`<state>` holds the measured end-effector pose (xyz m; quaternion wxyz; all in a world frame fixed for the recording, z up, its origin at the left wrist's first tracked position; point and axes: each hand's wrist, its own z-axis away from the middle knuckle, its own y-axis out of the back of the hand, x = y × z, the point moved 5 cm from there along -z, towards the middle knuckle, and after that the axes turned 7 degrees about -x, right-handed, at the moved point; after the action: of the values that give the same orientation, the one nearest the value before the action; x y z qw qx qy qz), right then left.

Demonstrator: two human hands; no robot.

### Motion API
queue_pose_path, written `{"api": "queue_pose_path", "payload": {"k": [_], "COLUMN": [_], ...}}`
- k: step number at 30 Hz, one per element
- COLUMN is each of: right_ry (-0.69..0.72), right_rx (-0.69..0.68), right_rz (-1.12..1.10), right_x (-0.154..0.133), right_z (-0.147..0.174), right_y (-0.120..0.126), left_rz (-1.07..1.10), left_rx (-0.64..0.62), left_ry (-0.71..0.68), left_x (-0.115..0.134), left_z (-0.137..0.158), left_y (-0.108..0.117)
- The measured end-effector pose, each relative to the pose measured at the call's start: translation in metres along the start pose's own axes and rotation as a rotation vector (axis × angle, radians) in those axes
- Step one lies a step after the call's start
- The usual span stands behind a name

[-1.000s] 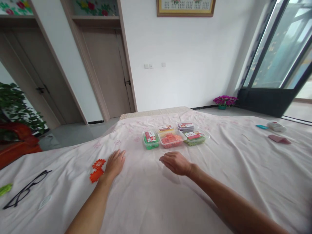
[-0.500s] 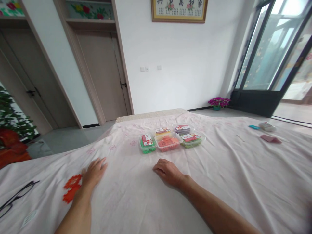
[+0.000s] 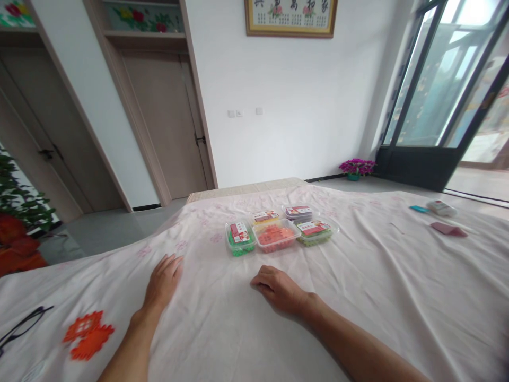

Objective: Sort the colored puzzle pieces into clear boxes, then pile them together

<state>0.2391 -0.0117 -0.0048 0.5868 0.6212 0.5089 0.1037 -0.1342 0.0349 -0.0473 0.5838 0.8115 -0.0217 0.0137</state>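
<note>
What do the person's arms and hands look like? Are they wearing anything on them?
The left hand and right hand are bare, with no gloves. No sleeve shows on the left forearm or the right forearm, and I see no watch or bracelet. Each forearm narrows toward the wrist. Tiny details, like the nails, are too small to tell.

Behind the far edge of the cloth-covered surface (image 3: 397,276) there was a white wall (image 3: 302,122), with a gold-framed picture (image 3: 290,18) hanging high and switch plates (image 3: 238,113) lower down. Past the far left corner, a brown door (image 3: 159,116) and a second door (image 3: 35,122) stood above the shiny grey floor (image 3: 95,231). Beyond the far edge, toward the right, purple flowers (image 3: 358,166) stood beside dark-framed glass panels (image 3: 433,95). Daylight entered there, but the outside was perhaps too blurred to tell.
</note>
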Motion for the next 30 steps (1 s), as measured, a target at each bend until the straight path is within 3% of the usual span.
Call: {"api": "queue_pose_path", "payload": {"k": [6,30], "right_ry": [-0.012,-0.025], "right_rx": [-0.009,-0.014], "right_rz": [0.004,0.008], "right_x": [-0.001,-0.003], "right_z": [-0.001,-0.001], "right_y": [0.001,0.001], "left_rz": [0.095,0.119], "left_rx": [-0.114,-0.092], "left_ry": [0.002,-0.008], "left_x": [-0.002,-0.004], "left_z": [-0.003,-0.003], "left_y": [-0.016,-0.015]}}
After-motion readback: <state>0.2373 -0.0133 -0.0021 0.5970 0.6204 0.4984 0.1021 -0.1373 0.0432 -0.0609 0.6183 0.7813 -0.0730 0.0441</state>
